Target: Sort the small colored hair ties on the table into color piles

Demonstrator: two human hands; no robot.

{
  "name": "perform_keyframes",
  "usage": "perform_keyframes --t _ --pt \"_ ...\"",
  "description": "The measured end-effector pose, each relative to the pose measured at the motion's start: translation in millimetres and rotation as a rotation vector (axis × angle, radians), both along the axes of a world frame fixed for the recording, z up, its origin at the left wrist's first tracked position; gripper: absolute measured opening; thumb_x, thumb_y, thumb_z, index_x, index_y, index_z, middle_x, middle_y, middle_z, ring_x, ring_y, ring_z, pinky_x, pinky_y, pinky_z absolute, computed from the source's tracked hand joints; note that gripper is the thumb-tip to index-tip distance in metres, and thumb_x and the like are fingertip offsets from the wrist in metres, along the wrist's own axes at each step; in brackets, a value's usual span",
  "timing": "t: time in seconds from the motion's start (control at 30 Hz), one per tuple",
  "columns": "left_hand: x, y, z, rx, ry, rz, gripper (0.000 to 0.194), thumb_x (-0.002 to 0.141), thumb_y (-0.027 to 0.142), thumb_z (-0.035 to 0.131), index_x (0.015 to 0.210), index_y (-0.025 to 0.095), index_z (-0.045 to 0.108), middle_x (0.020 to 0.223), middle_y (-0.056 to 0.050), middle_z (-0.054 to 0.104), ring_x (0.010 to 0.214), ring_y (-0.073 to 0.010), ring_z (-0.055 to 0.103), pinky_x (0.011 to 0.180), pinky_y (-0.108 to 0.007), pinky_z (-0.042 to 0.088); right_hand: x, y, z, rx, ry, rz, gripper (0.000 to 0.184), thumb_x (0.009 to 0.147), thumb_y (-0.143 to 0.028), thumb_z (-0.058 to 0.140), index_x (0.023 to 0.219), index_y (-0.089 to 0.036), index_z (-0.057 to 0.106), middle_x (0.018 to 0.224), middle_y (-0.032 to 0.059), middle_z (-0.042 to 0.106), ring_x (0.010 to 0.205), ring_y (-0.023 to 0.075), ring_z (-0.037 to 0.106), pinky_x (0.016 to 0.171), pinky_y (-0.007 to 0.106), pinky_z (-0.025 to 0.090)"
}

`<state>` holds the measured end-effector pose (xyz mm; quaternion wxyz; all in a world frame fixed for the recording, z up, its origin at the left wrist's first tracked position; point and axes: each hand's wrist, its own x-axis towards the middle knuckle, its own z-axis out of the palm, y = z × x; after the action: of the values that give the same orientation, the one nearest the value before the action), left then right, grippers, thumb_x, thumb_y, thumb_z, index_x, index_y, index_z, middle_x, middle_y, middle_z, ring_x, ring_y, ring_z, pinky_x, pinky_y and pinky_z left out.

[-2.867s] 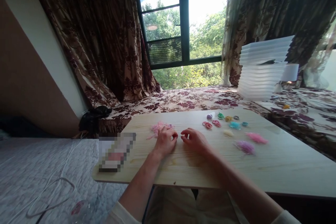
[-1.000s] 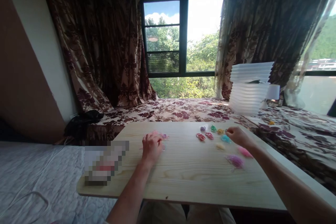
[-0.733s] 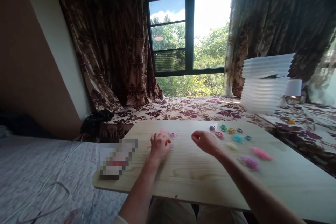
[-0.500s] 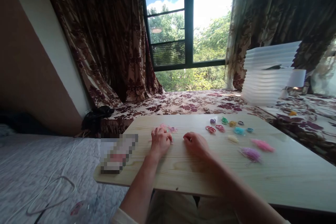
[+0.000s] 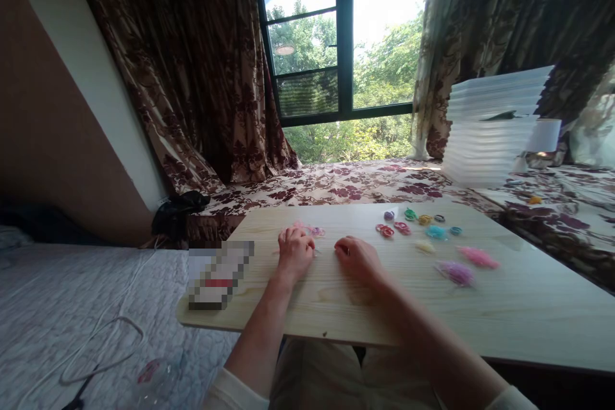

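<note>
My left hand [image 5: 296, 255] rests on the pale wooden table [image 5: 336, 314], its fingers bent and drawn together. Just beyond its fingertips lies a loose group of pink and purple bands [image 5: 316, 230], partly covered by the hand. A small pale bit shows by the thumb, too small to name. A short gap to the right, my right hand [image 5: 358, 259] lies on its side with fingers curled in and thumb against them. Whatever either hand pinches, if anything, is hidden.
On the table's right side are red bands [image 5: 385, 230], a green bundle [image 5: 410, 214], a turquoise bundle [image 5: 436, 232], a pink bundle [image 5: 478, 257] and a purple bundle [image 5: 456, 273]. A blurred-out object [image 5: 221, 275] sits at the left edge. Behind stands a white ribbed stack [image 5: 490, 134].
The view has shifted slightly, so the table appears a little higher. Both hands keep nearly the same place and shape, and the bundles lie as before.
</note>
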<state>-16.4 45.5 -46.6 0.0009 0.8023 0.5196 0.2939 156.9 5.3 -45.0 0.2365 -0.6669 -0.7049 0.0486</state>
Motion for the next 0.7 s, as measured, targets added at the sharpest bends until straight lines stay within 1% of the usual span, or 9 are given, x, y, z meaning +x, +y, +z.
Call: perform_keyframes --t 0.13,0.27,0.4,0.57,0.7 --pt "-0.7 1.8 -1.1 0.013 -0.020 0.023 0.021 0.078 0.011 0.053 0.075 0.023 0.071 0.096 -0.005 0.066 0.107 -0.0228 0.049 0.103 -0.043 0.031 0.2 -0.3 0.1 0.000 0.004 -0.002 0.026 0.086 -0.025 0.046 0.091 -0.023 0.071 0.096 0.0033 0.071 0.085 0.0159 0.062 0.069 0.025 0.036" --pt "-0.5 3.0 -3.0 0.009 -0.003 0.018 0.018 0.079 0.017 0.057 0.082 0.025 0.072 0.097 -0.006 0.066 0.108 -0.0241 0.048 0.103 -0.045 0.031 0.3 -0.7 -0.1 0.010 0.001 0.010 0.026 0.086 -0.025 0.045 0.090 -0.023 0.071 0.096 0.0034 0.071 0.086 0.0157 0.062 0.070 0.024 0.036" --pt "0.0 2.8 -3.3 -0.014 0.009 0.020 0.013 0.078 0.020 0.060 0.078 0.026 0.072 0.095 -0.005 0.066 0.108 -0.0238 0.048 0.104 -0.046 0.029 0.7 -0.5 -0.7 0.010 -0.001 0.008 0.027 0.086 -0.025 0.045 0.091 -0.023 0.072 0.097 0.0041 0.071 0.086 0.0163 0.062 0.070 0.024 0.037" --pt "0.2 1.5 -1.8 -0.025 0.023 0.004 0.015 0.080 0.022 0.058 0.076 0.025 0.072 0.095 -0.005 0.066 0.108 -0.0233 0.048 0.104 -0.046 0.030 1.0 0.1 -1.2 0.007 0.004 0.013 0.027 0.086 -0.024 0.045 0.092 -0.024 0.072 0.097 0.0040 0.071 0.087 0.0164 0.062 0.071 0.025 0.038" --pt "1.1 0.7 -1.9 -0.019 0.030 -0.002 0.016 0.080 0.026 0.058 0.072 0.025 0.071 0.095 -0.004 0.066 0.109 -0.0233 0.048 0.106 -0.047 0.027 1.4 0.9 -2.2 0.009 0.009 0.011 0.027 0.085 -0.024 0.045 0.091 -0.024 0.072 0.098 0.0036 0.071 0.088 0.0162 0.062 0.070 0.025 0.038"
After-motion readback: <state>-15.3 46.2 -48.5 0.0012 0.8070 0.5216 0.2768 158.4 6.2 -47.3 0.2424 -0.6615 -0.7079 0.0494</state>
